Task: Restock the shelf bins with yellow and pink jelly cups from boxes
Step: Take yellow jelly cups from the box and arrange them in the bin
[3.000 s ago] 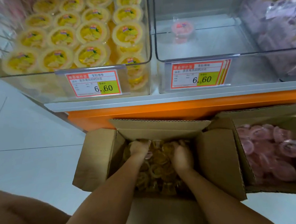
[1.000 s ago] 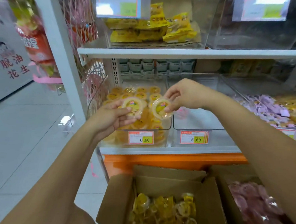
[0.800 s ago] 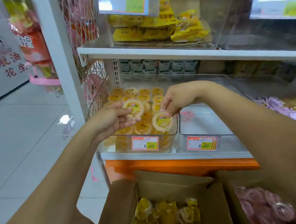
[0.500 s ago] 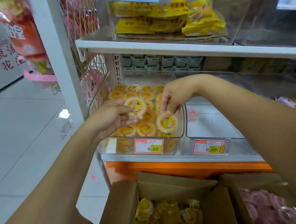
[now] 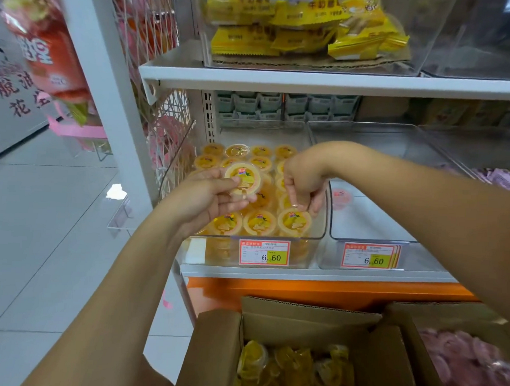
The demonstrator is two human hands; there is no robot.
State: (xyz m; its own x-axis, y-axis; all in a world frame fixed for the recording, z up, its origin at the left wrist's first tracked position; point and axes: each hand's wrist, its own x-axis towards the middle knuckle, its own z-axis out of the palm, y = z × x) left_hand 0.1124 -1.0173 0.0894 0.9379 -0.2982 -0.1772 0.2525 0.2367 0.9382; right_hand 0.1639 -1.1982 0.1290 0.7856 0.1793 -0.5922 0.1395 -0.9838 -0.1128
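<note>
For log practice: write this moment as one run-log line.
left hand holds yellow jelly cup | right hand at front-right cup in left bin, grip unclear
</note>
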